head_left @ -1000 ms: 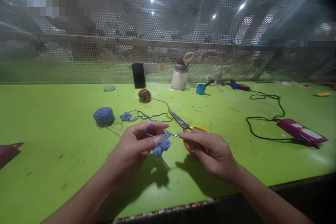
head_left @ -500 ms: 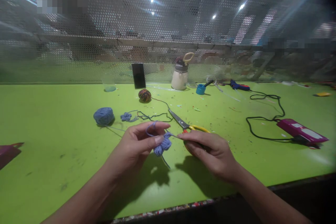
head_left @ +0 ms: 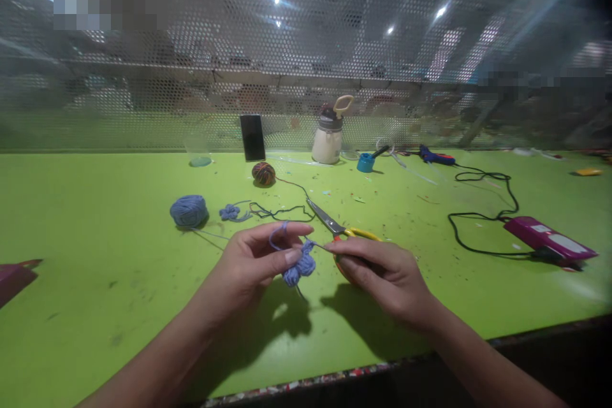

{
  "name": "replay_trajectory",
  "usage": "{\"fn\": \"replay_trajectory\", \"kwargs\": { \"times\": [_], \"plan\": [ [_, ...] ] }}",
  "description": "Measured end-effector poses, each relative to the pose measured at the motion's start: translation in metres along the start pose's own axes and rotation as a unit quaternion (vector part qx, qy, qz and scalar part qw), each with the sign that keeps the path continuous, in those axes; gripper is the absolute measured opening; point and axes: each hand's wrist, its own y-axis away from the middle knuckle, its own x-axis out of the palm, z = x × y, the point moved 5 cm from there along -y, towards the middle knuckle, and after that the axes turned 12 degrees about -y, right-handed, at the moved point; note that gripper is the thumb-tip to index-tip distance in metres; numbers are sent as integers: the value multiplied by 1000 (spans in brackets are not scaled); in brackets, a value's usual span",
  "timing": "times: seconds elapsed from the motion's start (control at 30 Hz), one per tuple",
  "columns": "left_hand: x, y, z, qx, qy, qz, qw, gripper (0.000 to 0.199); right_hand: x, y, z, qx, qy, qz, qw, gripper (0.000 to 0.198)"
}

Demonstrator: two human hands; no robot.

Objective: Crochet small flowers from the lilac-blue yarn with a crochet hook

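Between thumb and fingers, my left hand (head_left: 261,258) pinches a small blue crochet piece (head_left: 300,266) with puffy petals. Blue yarn loops over its raised index finger, and a loose tail hangs below the piece. My right hand (head_left: 382,271) is closed around a thin crochet hook (head_left: 321,246), whose tip meets the top of the piece; most of the hook is hidden by the fingers. Just behind the right hand lie scissors (head_left: 335,224) with yellow and orange handles. To the left sit a blue yarn ball (head_left: 189,211) and a finished-looking blue crochet flower (head_left: 230,211).
Farther back are a multicoloured yarn ball (head_left: 263,173), a phone (head_left: 252,138) standing upright, a bottle (head_left: 327,140), a clear cup (head_left: 199,156) and a blue pot (head_left: 366,162). A glue gun (head_left: 436,156) and a magenta corded device (head_left: 549,239) are at right. Perforated mesh (head_left: 296,44) stands behind.
The crochet piece and my left fingertips have shifted slightly to the right, and the piece is turned a little. My right hand stays nearly in place, still holding the hook.
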Motion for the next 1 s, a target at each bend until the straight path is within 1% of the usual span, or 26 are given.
{"fn": "replay_trajectory", "kwargs": {
  "times": [0.1, 0.17, 0.23, 0.3, 0.4, 0.47, 0.53, 0.6, 0.63, 0.67, 0.73, 0.8, 0.83, 0.9, 0.93, 1.0],
  "plan": [
    [-1, -2, 2, 6, -3, 9, 1000, 17, 1, 1, -5, 45, -49, -8, 998, 29],
    [-1, -4, 2, 26, -4, 32, 999, 9, 2, 2, -10, 82, -91, -12, 992, 26],
    [0, -7, 3, 42, -2, 53, 998, 7, 5, 4, -16, 118, -143, -16, 982, 23],
    [-1, -9, 6, 41, -1, 55, 998, 10, 9, 6, -22, 157, -206, -18, 966, 21],
    [-3, -13, 11, 21, -10, 37, 999, 14, 18, 9, -30, 229, -301, -24, 925, 22],
    [-5, -15, 12, 15, -14, 34, 999, 25, 22, 10, -32, 265, -340, -33, 902, 23],
    [-5, -15, 11, 16, -22, 45, 999, 51, 24, 10, -32, 280, -354, -42, 891, 25],
    [-3, -14, 9, 25, -45, 72, 996, 79, 25, 9, -31, 285, -349, -38, 892, 26],
    [-2, -13, 8, 32, -62, 80, 994, 87, 25, 9, -30, 287, -340, -32, 895, 27],
    [-1, -12, 7, 39, -84, 84, 992, 92, 24, 9, -29, 290, -327, -22, 899, 27],
    [1, -10, 6, 57, -145, 83, 984, 92, 22, 7, -28, 295, -289, 2, 911, 28],
    [3, -8, 5, 92, -230, 70, 966, 87, 20, 5, -27, 299, -248, 25, 921, 30],
    [4, -7, 5, 116, -283, 64, 950, 85, 20, 3, -27, 301, -232, 33, 924, 31],
    [7, -4, 4, 175, -387, 50, 904, 83, 21, 1, -28, 309, -225, 31, 924, 33],
    [8, -3, 4, 208, -429, 40, 878, 83, 22, 0, -29, 316, -236, 21, 919, 33],
    [11, 1, 4, 281, -483, 16, 829, 82, 26, 0, -31, 325, -279, -12, 904, 34]
  ]
}}
